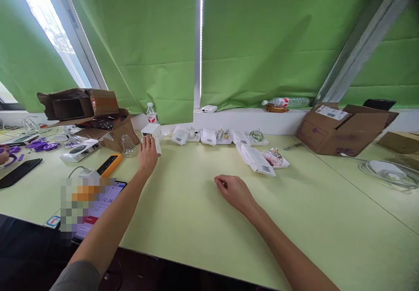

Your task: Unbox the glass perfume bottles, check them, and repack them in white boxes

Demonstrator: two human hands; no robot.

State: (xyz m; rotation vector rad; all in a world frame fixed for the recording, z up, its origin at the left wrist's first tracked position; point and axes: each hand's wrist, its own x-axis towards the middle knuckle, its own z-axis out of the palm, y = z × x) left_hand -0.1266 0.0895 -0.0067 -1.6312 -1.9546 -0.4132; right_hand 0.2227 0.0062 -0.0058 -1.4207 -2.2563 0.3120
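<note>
1. Touching the white box (151,129) with the left hand (149,152), bending the fingers over it; being unable to tell how fully gripping.
2. Meeting that box near the far edge of the table (183,212), in front of a white-capped bottle (152,114).
3. Curling the right hand (235,190) into a loose fist, gripping nothing visible; being unable to tell whether touching the tabletop.
4. Facing, beyond the right hand, four white cartons (179,135) lying beside shiny glass items (257,135), with the nearest carton tilting toward the right hand.
5. Having a lit phone (113,193) lying beside the left forearm, and a cardboard box (340,129) sitting far right.
</note>
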